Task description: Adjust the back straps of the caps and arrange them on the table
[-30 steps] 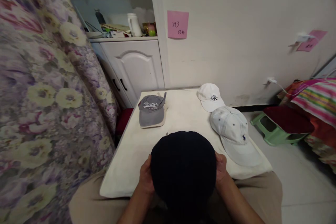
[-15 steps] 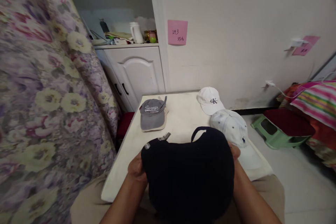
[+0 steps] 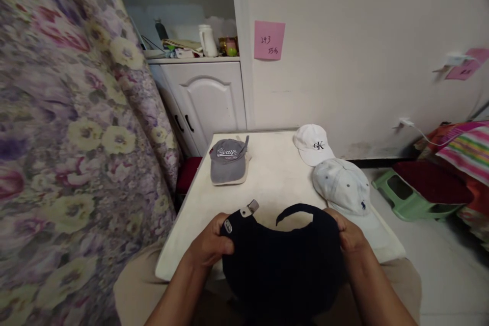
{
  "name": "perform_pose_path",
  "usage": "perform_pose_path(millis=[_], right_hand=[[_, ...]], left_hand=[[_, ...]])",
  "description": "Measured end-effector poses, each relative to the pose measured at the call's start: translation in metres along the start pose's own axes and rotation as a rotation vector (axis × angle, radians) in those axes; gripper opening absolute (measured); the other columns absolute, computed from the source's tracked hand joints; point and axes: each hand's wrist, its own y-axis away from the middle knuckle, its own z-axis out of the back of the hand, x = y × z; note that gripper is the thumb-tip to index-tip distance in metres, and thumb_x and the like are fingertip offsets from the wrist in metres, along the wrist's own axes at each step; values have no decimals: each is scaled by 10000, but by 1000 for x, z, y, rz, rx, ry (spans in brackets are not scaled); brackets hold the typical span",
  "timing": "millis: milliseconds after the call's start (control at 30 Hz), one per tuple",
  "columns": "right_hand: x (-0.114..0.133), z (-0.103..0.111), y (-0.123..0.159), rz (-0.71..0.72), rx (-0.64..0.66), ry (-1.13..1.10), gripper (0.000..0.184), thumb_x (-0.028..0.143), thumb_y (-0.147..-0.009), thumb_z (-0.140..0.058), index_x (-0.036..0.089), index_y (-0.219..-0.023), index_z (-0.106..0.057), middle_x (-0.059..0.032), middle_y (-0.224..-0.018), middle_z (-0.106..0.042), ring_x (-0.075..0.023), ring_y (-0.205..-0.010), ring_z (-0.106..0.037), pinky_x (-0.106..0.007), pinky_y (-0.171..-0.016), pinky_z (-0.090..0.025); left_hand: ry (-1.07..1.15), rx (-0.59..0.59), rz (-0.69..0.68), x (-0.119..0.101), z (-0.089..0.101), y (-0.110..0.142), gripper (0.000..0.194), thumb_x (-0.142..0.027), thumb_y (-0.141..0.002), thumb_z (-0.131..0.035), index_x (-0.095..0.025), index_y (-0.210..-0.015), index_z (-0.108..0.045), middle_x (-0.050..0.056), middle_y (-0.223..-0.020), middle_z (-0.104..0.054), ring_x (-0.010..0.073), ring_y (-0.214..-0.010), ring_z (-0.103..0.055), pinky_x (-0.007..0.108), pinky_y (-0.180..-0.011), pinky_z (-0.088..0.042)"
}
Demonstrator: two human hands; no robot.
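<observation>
A dark baseball cap (image 3: 284, 270) is held between my two hands above the near edge of the table. My left hand (image 3: 212, 242) grips its left side, thumb showing on the fabric. On the other side my right hand (image 3: 349, 232) is closed on the cap's edge, its fingers partly hidden. The back strap (image 3: 300, 209) is undone and curls up, apart from the metal buckle (image 3: 252, 207). Beyond lie a grey cap (image 3: 228, 162) at the left, a white cap (image 3: 313, 143) with black letters and a pale blue cap (image 3: 342, 186) near my right hand.
The caps rest on a cream table (image 3: 183, 234). A floral curtain (image 3: 87, 163) hangs close on the left. Behind stands a white cabinet (image 3: 210, 94) with a white jug (image 3: 207, 41) on it. A green stool (image 3: 405, 196) is on the floor at right.
The dark cap has tipped and sits lower in view, so more of its strap opening shows. Both hands still grip it. The camera view has shifted slightly.
</observation>
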Motion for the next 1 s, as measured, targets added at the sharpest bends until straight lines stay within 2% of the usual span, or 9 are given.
perform_pose_path(millis=[100,200,300,433,533,667,800,900,1000], right_hand=[[6,-2,4,-47,372,-50,621,701,-347,-859,137,-465,-625,4,-376,-495,-92,-336,-420,-215,-347,-358],[23,-11,2,-88,575,-130,504,576,-631,-829,97,-768,-754,-21,-528,-611,-85,-413,-464,-180,-383,-351],[45,-24,-10,-85,603,-145,374,436,-723,-816,118,-915,-770,-42,-660,-676,-93,-482,-525,-176,-432,-392],[66,-32,-34,61,590,-169,285,383,-715,-826,155,-879,-774,-28,-665,-680,-96,-498,-555,-187,-474,-424],[66,-24,-40,114,591,-106,270,364,-692,-842,157,-849,-770,-37,-718,-695,-115,-577,-592,-200,-526,-451],[46,-8,-29,-38,681,23,287,351,-712,-838,152,-904,-763,-16,-712,-690,-85,-561,-570,-172,-515,-414],[32,1,-12,-200,737,54,306,371,-749,-817,145,-945,-753,10,-666,-663,-56,-517,-527,-147,-487,-365],[34,-1,-2,-236,771,92,285,359,-783,-792,141,-958,-736,18,-662,-642,-52,-519,-503,-148,-489,-353],[41,-7,6,-219,716,123,253,335,-797,-783,148,-946,-699,6,-736,-651,-56,-564,-499,-158,-519,-358]], left_hand=[[-87,84,14,-2,-7,1,370,-343,-505,-944,-101,-683,-729,68,-693,-714,156,-582,-623,214,-538,-488],[-169,99,22,-9,-14,-4,389,-382,-552,-927,-99,-762,-763,49,-691,-706,141,-609,-610,197,-565,-484],[-206,55,-17,-23,-21,-16,437,-380,-572,-921,-107,-881,-777,60,-731,-724,155,-635,-626,210,-593,-494],[-215,10,-157,-45,-22,-29,532,-391,-533,-938,-130,-964,-765,45,-756,-717,156,-641,-621,225,-616,-496],[-313,1,-178,-49,-17,-28,480,-422,-552,-922,-125,-893,-759,22,-721,-679,146,-648,-592,208,-598,-461],[-491,-31,-55,-35,-15,-18,314,-380,-666,-861,-121,-763,-715,-8,-661,-617,107,-607,-518,179,-547,-379],[-543,-7,48,-17,-26,-8,279,-383,-748,-791,-132,-840,-712,12,-751,-635,136,-686,-543,205,-597,-399],[-537,-9,67,-9,-35,-4,287,-397,-771,-764,-137,-877,-705,22,-803,-642,152,-734,-554,222,-639,-412],[-532,-42,71,-3,-38,-3,305,-429,-789,-744,-136,-857,-690,4,-763,-610,127,-683,-520,207,-598,-376]])
